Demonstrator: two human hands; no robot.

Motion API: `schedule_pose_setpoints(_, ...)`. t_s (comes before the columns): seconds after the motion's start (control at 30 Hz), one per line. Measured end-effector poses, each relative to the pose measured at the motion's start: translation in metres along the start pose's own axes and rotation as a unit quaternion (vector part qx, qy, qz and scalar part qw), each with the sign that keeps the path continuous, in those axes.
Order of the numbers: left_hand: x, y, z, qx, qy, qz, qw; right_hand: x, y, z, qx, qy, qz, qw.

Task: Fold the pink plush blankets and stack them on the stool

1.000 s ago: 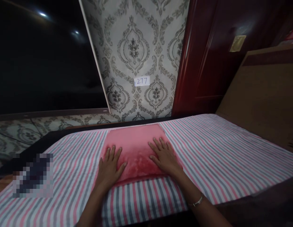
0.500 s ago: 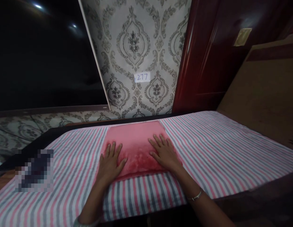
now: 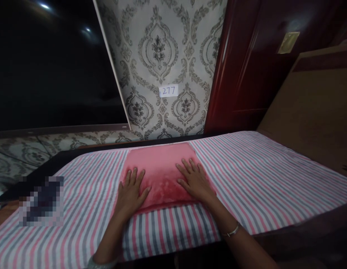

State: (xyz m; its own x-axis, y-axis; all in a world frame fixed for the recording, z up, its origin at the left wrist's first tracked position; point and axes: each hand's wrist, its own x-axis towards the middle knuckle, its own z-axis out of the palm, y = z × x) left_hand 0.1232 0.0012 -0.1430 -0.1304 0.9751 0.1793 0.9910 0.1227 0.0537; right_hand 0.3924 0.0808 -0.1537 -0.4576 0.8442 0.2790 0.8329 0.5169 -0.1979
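A folded pink plush cloth [image 3: 162, 164], lighter at the back and darker red toward the front, lies flat in the middle of a striped cover [image 3: 246, 175]. My left hand [image 3: 130, 192] rests on its left side, palm down with the fingers spread. On the right side, my right hand [image 3: 194, 179] lies flat as well, fingers apart and a thin bangle on the wrist. Neither hand grips the cloth. The undersides of both palms are hidden.
A large dark screen [image 3: 56, 67] stands at the back left. Behind the table is a patterned wall with a paper label [image 3: 168, 90] reading 277. A brown cardboard panel [image 3: 316, 112] leans at the right. A pixelated dark patch [image 3: 41, 201] covers something at the left.
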Motion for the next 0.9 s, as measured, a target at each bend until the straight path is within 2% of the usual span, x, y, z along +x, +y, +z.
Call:
schedule_pose_setpoints(0.3,-0.001,0.001,0.0,-0.015,0.012,0.005,1.0,0.0,0.0,0.004,0.013,0.014,-0.005,1.0)
schedule_pose_setpoints(0.47,0.003,-0.01,0.006,-0.072,0.045,0.015,0.996,0.007,0.018,0.006,0.085,0.068,-0.013,0.994)
schedule_pose_setpoints(0.57,0.001,-0.027,0.007,-0.133,0.14,0.003,0.981,0.005,0.046,-0.002,0.164,0.153,0.052,0.973)
schedule_pose_setpoints(0.63,-0.003,-0.039,0.003,-0.152,0.185,-0.036,0.97,-0.003,0.065,-0.006,0.214,0.166,0.132,0.954)
schedule_pose_setpoints(0.67,-0.006,-0.043,0.001,-0.157,0.188,-0.065,0.967,-0.009,0.073,-0.008,0.239,0.155,0.165,0.944)
schedule_pose_setpoints(0.73,-0.012,-0.049,-0.005,-0.166,0.164,-0.13,0.963,-0.02,0.082,-0.008,0.284,0.125,0.194,0.931)
schedule_pose_setpoints(0.8,-0.018,-0.049,-0.011,-0.171,0.125,-0.173,0.962,-0.027,0.085,-0.005,0.323,0.114,0.187,0.921)
schedule_pose_setpoints(0.9,-0.021,-0.044,-0.017,-0.154,0.104,-0.186,0.965,-0.031,0.082,-0.001,0.369,0.12,0.187,0.903)
